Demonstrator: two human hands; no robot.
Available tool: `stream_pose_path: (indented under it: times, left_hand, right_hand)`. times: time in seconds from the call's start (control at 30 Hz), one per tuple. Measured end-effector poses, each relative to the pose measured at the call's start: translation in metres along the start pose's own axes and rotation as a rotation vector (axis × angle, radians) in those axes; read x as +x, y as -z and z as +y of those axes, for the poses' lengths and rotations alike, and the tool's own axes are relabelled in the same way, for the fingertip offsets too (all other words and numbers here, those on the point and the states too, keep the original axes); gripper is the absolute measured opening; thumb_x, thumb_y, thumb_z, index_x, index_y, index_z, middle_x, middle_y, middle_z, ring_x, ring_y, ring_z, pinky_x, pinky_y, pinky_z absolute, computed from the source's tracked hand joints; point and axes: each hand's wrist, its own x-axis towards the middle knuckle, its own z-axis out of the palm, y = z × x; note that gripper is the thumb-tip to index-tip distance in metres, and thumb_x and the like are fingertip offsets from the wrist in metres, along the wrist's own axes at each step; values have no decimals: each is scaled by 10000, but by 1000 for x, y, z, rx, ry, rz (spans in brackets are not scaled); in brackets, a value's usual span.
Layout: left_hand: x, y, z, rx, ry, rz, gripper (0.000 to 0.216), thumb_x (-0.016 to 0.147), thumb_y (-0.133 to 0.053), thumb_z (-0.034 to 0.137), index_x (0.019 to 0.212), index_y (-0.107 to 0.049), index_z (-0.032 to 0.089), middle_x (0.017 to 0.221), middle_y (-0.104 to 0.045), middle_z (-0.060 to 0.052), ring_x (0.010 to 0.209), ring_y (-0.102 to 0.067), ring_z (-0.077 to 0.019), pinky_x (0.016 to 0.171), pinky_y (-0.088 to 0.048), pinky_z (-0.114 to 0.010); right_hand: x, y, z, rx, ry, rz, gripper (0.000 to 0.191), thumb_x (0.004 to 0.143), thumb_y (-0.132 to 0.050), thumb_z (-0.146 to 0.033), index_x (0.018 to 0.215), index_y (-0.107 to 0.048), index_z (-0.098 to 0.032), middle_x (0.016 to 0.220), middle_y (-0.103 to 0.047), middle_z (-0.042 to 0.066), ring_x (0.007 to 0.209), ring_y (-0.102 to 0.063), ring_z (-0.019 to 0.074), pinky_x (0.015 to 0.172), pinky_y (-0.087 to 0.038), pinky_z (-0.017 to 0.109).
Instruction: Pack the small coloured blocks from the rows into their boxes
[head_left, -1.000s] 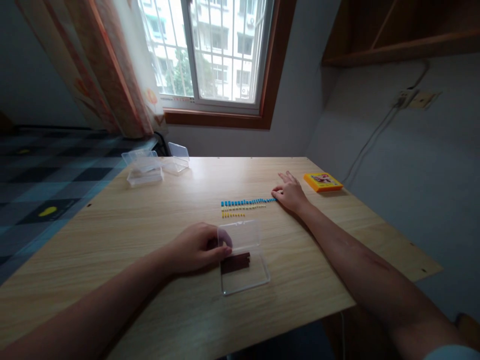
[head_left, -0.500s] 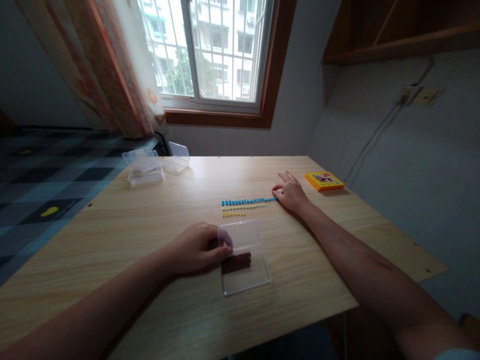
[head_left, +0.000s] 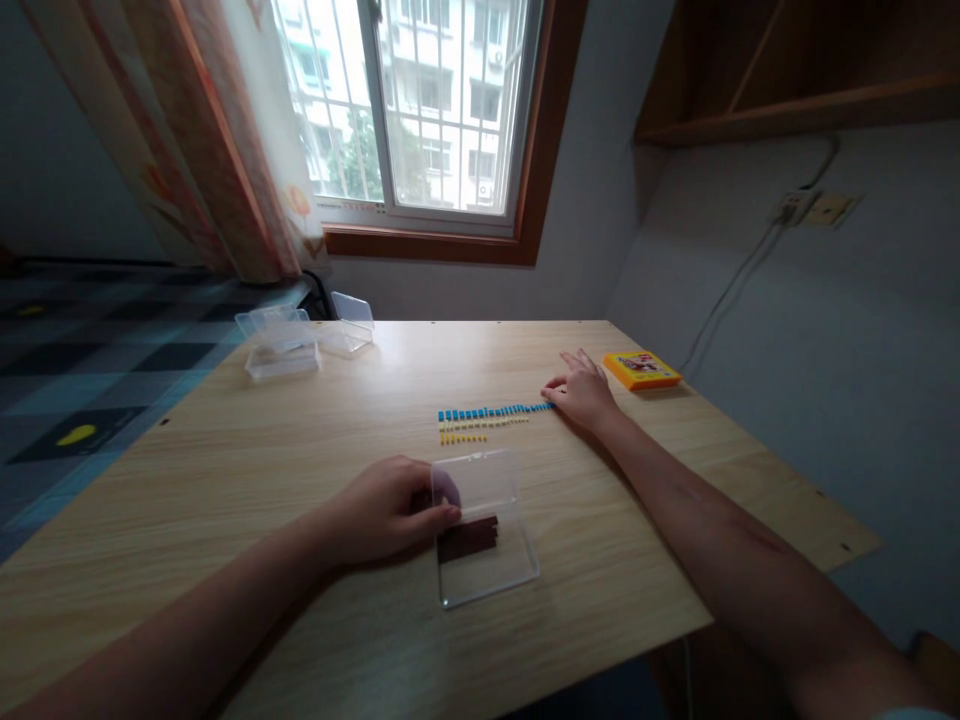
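Note:
My left hand [head_left: 386, 508] grips the left side of a clear plastic box [head_left: 484, 545] with its lid raised; a stack of dark brown pieces [head_left: 468, 537] lies inside. Beyond it on the wooden table [head_left: 300, 460] runs a row of small blue pieces [head_left: 491, 410], with shorter rows of small yellow pieces [head_left: 472, 431] below it. My right hand [head_left: 583, 390] rests at the right end of the blue row, thumb and forefinger pinched on the last piece, the other fingers spread.
Several empty clear boxes [head_left: 289, 340] stand at the table's far left corner. A flat orange box [head_left: 642, 369] lies at the far right. A window is behind, a wall with a cable at the right, a checked bedspread [head_left: 82, 370] at the left.
The view has shifted slightly. Both hands stay where they were, left on the clear box, right at the end of the blue row.

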Motion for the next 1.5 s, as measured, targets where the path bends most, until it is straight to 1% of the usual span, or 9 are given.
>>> stream_pose_path:
  times: [0.37, 0.7, 0.83, 1.0, 1.1, 1.17, 1.27, 1.4, 1.5]
  left_hand:
    - [0, 0, -1, -17, 3, -11, 314, 947, -541, 423, 872, -729, 183, 770, -705, -32, 684, -606, -159, 654, -416, -259]
    - [-1, 0, -2, -26, 5, -21, 311, 963, -530, 411, 860, -717, 185, 763, -696, -27, 685, -603, -158, 647, -407, -261]
    - [-1, 0, -3, -24, 1, -22, 304, 959, -536, 413, 874, -714, 181, 775, -706, -27, 694, -610, -158, 652, -409, -259]
    - [-1, 0, 0, -8, 1, -13, 301, 952, -533, 401, 860, -721, 185, 754, -699, -23, 678, -604, -154, 645, -400, -258]
    - [-1, 0, 1, -9, 5, -19, 298, 945, -543, 406, 859, -721, 183, 746, -696, -23, 670, -599, -154, 641, -398, -258]
    - [-1, 0, 1, -16, 8, -19, 297, 941, -548, 409, 857, -722, 183, 738, -695, -23, 667, -596, -156, 640, -398, -259]
    - [-2, 0, 1, -27, 16, -13, 297, 935, -559, 418, 861, -730, 188, 734, -696, -23, 664, -596, -158, 641, -402, -260]
    - [-2, 0, 2, -34, 37, -11, 293, 927, -570, 419, 867, -740, 188, 742, -701, -26, 673, -602, -161, 652, -413, -261]
    - [-2, 0, 3, -37, 42, -9, 301, 929, -565, 422, 858, -742, 189, 754, -713, -32, 689, -607, -167, 665, -420, -265]
  right_hand:
    - [-1, 4, -7, -17, 46, -50, 154, 841, -706, -298, 915, -825, -236, 1578, -451, 94, 1519, -255, 326, 1204, -217, 554]
    - [-3, 3, -7, 21, 62, -16, 107, 819, -734, -263, 871, -822, -229, 1555, -483, 95, 1505, -284, 332, 1200, -234, 555]
    - [-2, 9, -5, 44, 66, 33, 100, 824, -723, -240, 850, -817, -222, 1536, -505, 91, 1495, -306, 330, 1200, -245, 558]
    - [-1, 32, -5, 85, 83, 125, 108, 833, -708, -239, 832, -809, -201, 1460, -583, 101, 1399, -448, 323, 1176, -326, 502]
    - [-8, 49, -8, 135, 96, 127, 116, 836, -689, -241, 835, -800, -207, 1238, -727, 93, 1189, -631, 289, 1076, -445, 444]
    - [-17, 61, -11, 175, 94, 98, 136, 844, -676, -268, 861, -797, -207, 986, -787, 73, 941, -722, 254, 904, -535, 389]
    - [-34, 80, -19, 251, 98, 32, 197, 850, -680, -357, 900, -794, -204, 740, -759, 39, 691, -719, 212, 678, -543, 319]
    - [-59, 107, -39, 540, 130, -163, 252, 845, -701, -426, 898, -776, -192, 784, -756, 66, 654, -702, 183, 589, -520, 278]
    - [-80, 121, -64, 646, 187, -423, 211, 834, -714, -406, 853, -759, -200, 714, -718, 40, 556, -643, 146, 496, -467, 245]
